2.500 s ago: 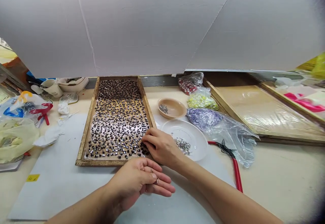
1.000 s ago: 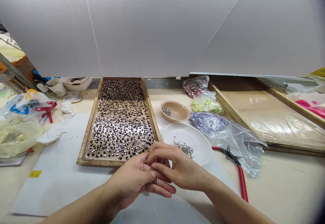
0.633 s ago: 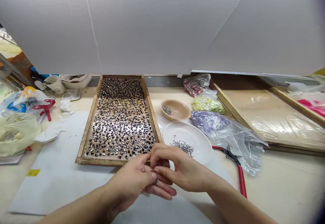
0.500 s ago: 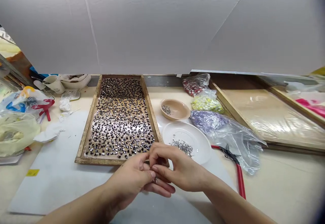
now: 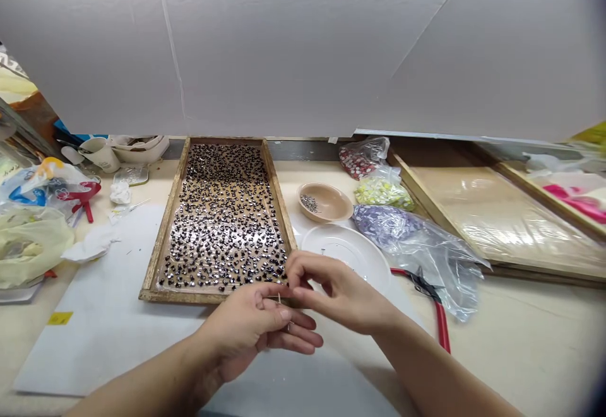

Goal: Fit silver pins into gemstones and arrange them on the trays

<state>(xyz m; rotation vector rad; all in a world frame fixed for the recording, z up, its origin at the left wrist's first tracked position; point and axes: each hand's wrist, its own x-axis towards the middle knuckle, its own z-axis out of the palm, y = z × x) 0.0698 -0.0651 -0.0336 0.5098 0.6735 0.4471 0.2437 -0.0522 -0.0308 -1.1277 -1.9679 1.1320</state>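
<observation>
My left hand [image 5: 258, 325] lies low over a white sheet [image 5: 108, 316], thumb and forefinger pinched on a small metal pin [image 5: 279, 299] that sticks up. My right hand [image 5: 338, 291] meets it from the right, fingertips pinched at the pin's top; what they hold is too small to name. Just beyond both hands stands a wooden tray [image 5: 161, 240] strewn with several dark shiny beads [image 5: 222, 228]. A white plate [image 5: 345, 250] is partly hidden behind my right hand.
A tan bowl [image 5: 326, 201] with small metal bits sits behind the plate. Bags of red, yellow and purple pieces [image 5: 392, 224] lie to the right, with red-handled pliers [image 5: 435, 306]. Film-covered wooden trays [image 5: 502, 221] are at far right; cups and plastic bags [image 5: 33, 240] at left.
My right hand came back from the tray's near corner to my left hand, and both pinch together at the pin. The hands have risen slightly, covering the pins on the plate.
</observation>
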